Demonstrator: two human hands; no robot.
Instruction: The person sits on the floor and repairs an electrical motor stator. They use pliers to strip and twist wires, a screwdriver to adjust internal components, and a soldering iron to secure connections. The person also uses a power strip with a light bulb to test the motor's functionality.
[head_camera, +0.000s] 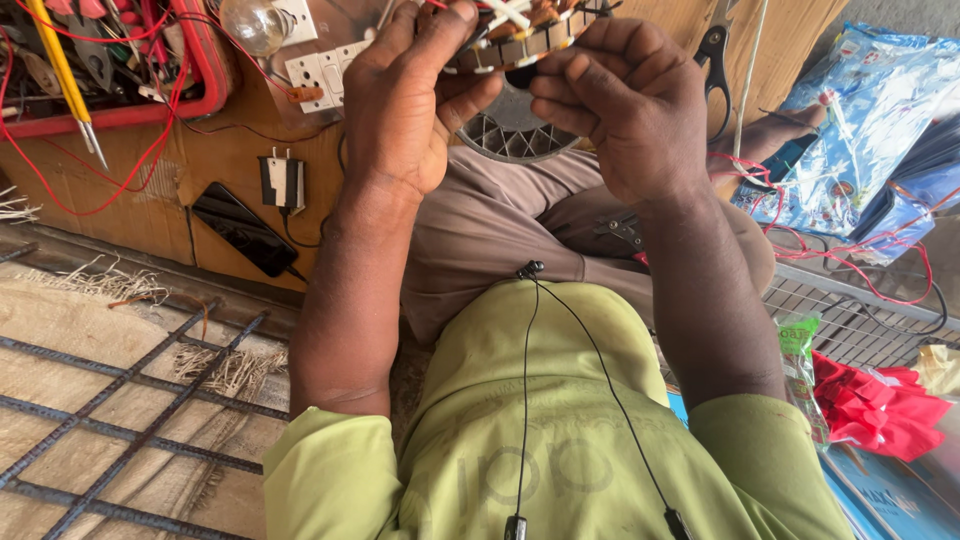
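My left hand (405, 95) and my right hand (625, 100) both grip a round motor stator (515, 42) with copper windings and a laminated metal rim, held up near the top of the view. The left fingers curl over its left edge. My right fingers pinch its right side. Below the stator lies a round grey plastic fan grille (515, 130) on my lap. Part of the stator is cut off by the frame's top.
A red tool tray (205, 70) with a yellow screwdriver and red wires sits top left, beside a bulb and white switch board (322, 72). A black phone (243, 230) charges on the wooden board. Scissors (716, 50) and blue packets (860, 120) lie right; a wire rack (860, 320) below.
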